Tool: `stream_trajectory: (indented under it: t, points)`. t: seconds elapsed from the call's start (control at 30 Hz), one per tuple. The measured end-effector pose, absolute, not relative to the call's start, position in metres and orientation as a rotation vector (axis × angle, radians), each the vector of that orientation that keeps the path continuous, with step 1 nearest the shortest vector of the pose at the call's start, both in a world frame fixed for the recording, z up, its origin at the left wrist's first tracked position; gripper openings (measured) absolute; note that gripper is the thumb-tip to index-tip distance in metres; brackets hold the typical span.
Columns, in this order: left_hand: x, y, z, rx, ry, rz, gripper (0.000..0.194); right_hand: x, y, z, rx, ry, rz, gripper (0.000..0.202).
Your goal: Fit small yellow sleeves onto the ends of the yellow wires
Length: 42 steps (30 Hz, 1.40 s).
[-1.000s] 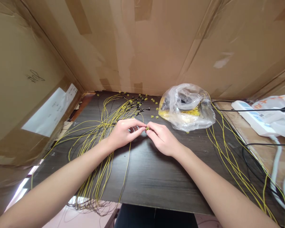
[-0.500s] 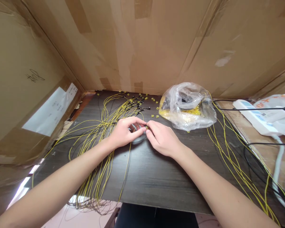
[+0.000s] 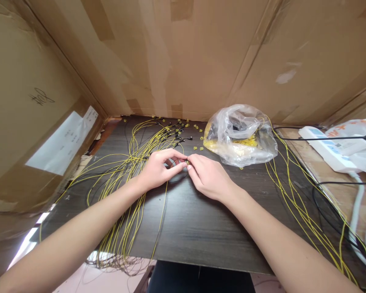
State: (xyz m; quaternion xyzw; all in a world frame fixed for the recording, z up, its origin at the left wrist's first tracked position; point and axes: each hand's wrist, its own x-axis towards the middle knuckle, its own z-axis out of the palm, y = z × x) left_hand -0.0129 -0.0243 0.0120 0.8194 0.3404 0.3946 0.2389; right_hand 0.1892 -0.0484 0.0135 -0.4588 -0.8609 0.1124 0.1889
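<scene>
A small yellow cap sits pinched between the fingertips of the left hand and right hand, both clenched on it. A clear bag holding yellow parts lies just right of the cap. Yellow wires spread left, too many to count.

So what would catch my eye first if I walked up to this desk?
Probably the two bare hands, left hand and right hand, meeting mid-table, pinching a tiny yellow piece. Next, the thin yellow wires sprawled across the dark wooden table, and the crumpled clear plastic bag behind the right hand.
</scene>
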Motion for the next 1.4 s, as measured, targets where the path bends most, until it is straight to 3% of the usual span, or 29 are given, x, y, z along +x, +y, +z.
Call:
stream_trajectory:
  t: [0.73,1.1,1.4]
  points:
    - [-0.0120,-0.0270,0.0115,2.251,0.979,1.100,0.015,0.1873,-0.0482,0.0106,-1.251,-2.360,0.271,0.018]
    - [-0.0127,-0.0225,0.0115,2.090,0.927,1.151,0.017,0.1897,-0.0451,0.0119,-1.066,-2.074,0.650,0.016]
    - [-0.0189,-0.0184,0.0103,2.404,0.800,1.222,0.017,0.1923,-0.0446,0.0129,-1.031,-2.138,0.617,0.019]
